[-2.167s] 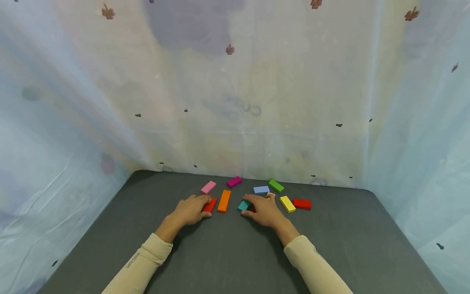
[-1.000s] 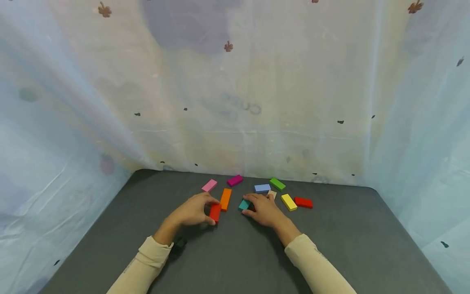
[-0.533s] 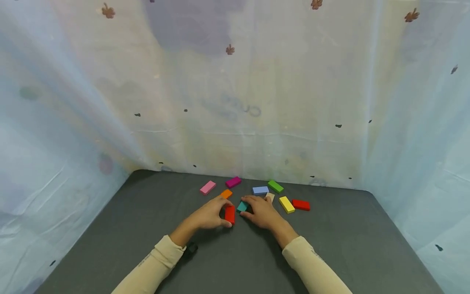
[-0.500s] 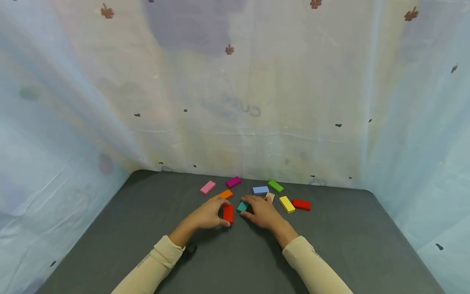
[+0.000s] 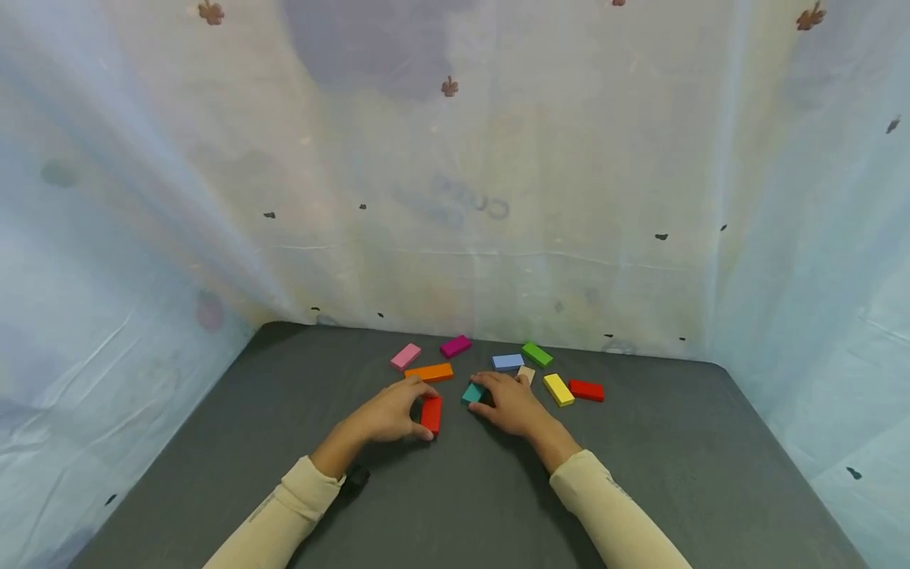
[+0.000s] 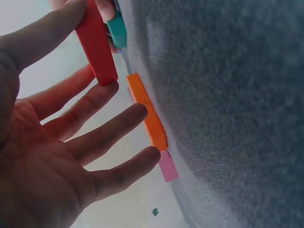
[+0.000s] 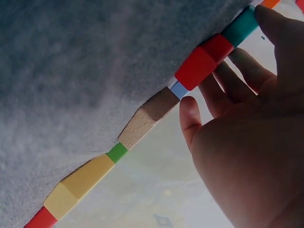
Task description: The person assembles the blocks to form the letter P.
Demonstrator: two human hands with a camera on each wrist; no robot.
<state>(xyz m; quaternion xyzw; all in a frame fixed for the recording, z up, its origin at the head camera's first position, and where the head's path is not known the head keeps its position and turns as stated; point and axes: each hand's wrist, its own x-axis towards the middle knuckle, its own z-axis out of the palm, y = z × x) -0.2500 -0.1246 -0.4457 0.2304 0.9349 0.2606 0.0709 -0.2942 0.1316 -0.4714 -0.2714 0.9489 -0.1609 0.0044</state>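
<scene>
My left hand (image 5: 391, 412) pinches a red block (image 5: 430, 415) between thumb and fingertips; whether its lower end touches the table cannot be told. Just beyond it, an orange block (image 5: 429, 372) lies crosswise. To the right, the thumb and index finger of my right hand (image 5: 513, 403) close on the two ends of a teal block (image 5: 472, 393). A second red block (image 7: 197, 66), next to the teal one in the right wrist view, is hidden beneath that hand in the head view. A bare wooden block (image 5: 526, 374) sits by its knuckles.
Pink (image 5: 405, 356) and magenta (image 5: 455, 346) blocks lie at the back left. Blue (image 5: 508, 363), green (image 5: 536, 354), yellow (image 5: 558, 390) and red (image 5: 586, 391) blocks lie behind and right of my right hand. A hanging sheet (image 5: 483, 261) meets the grey table's (image 5: 455, 506) back edge.
My left hand has taken the red block and carried it right, then slightly back left. The orange block has swung from lengthwise to crosswise. My right hand has stayed at the teal block.
</scene>
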